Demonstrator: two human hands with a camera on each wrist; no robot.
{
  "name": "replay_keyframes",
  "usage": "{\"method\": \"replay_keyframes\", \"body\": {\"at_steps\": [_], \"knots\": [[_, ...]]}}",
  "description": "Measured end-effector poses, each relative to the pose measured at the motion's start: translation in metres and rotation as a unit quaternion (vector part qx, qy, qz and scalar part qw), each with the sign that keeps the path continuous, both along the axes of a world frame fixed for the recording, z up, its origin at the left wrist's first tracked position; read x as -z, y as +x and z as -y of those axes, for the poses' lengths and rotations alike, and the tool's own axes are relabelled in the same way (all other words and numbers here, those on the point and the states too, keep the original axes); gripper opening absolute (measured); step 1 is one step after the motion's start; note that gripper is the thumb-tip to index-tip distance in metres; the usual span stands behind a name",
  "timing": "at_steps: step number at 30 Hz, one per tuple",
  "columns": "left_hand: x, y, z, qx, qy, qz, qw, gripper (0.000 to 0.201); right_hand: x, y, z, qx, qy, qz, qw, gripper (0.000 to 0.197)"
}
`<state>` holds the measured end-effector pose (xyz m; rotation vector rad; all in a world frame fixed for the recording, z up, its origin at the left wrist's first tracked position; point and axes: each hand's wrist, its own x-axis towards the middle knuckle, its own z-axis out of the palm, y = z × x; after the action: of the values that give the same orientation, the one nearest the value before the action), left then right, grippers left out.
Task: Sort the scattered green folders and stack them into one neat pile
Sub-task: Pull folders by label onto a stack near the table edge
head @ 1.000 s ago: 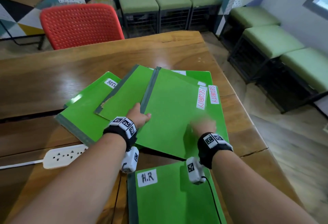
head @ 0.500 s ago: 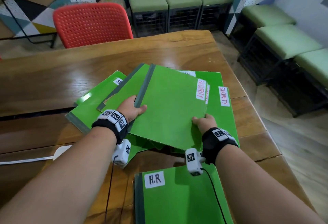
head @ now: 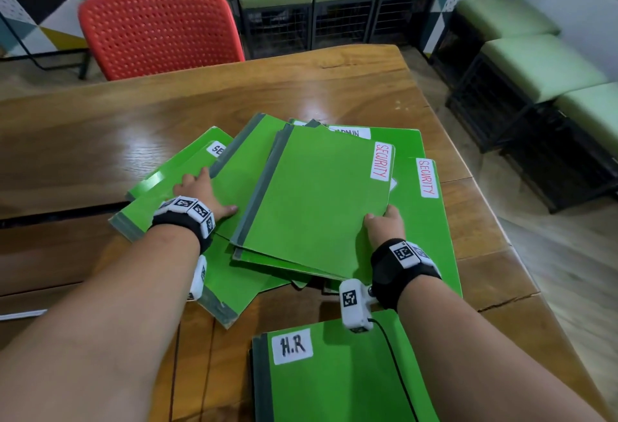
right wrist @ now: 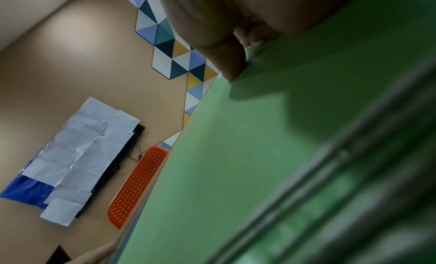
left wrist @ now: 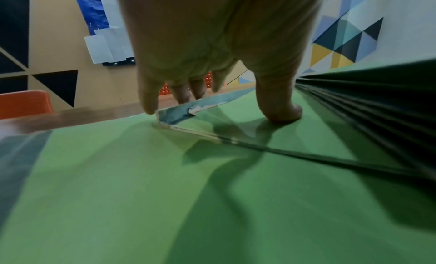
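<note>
Since half second ago, our left hand [head: 204, 196] slid left off flat green SECURITY-labelled cardboard folder [head: 317, 201] atop scattered pile, fingers now spread flat on green folder [head: 234, 184] beside it; right hand [head: 384, 224] pinches SECURITY folder's near-right corner.

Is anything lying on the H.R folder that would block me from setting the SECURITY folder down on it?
Nothing lies on the H.R folder. Only the right wrist and its camera hang over its far edge. The right hand grips the SECURITY folder.
</note>
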<state>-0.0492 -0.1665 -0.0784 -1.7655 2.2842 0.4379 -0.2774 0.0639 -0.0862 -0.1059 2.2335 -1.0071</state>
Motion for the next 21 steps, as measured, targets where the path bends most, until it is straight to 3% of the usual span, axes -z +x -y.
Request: {"method": "replay_keyframes", "body": {"at_steps": [2, 6, 7, 10, 14, 18, 19, 21], "knots": [[-0.005, -0.002, -0.005, -0.011, -0.009, -0.01, 1.0, 0.101, -0.005, 0.005, 0.004, 0.0, -0.018, -0.001, 1.0, 0.059], [-0.011, 0.001, -0.015, -0.063, 0.008, -0.16, 0.985, 0.039, -0.007, 0.01, 0.007, 0.009, -0.038, 0.005, 0.999, 0.056], [-0.015, 0.003, -0.017, -0.078, 0.02, -0.204, 0.976, 0.032, -0.007, 0.011, 0.007, 0.01, -0.047, 0.002, 0.999, 0.055], [-0.026, 0.013, -0.026, -0.107, 0.076, -0.313, 0.941, 0.032, -0.012, 0.014, 0.008, 0.015, -0.076, 0.016, 0.997, 0.053], [-0.049, 0.032, -0.05, -0.171, 0.163, -0.467, 0.852, 0.039, -0.031, 0.024, 0.011, -0.004, -0.116, 0.041, 0.992, 0.052], [-0.07, 0.05, -0.074, -0.219, 0.199, -0.534, 0.792, 0.033, -0.06, 0.035, 0.005, -0.049, -0.143, 0.042, 0.988, 0.055], [-0.076, 0.054, -0.079, -0.227, 0.213, -0.529, 0.789, 0.036, -0.067, 0.037, 0.002, -0.052, -0.157, 0.032, 0.986, 0.055], [-0.085, 0.058, -0.087, -0.187, 0.21, -0.51, 0.813, 0.031, -0.08, 0.043, -0.003, -0.053, -0.192, 0.012, 0.98, 0.055]]}}
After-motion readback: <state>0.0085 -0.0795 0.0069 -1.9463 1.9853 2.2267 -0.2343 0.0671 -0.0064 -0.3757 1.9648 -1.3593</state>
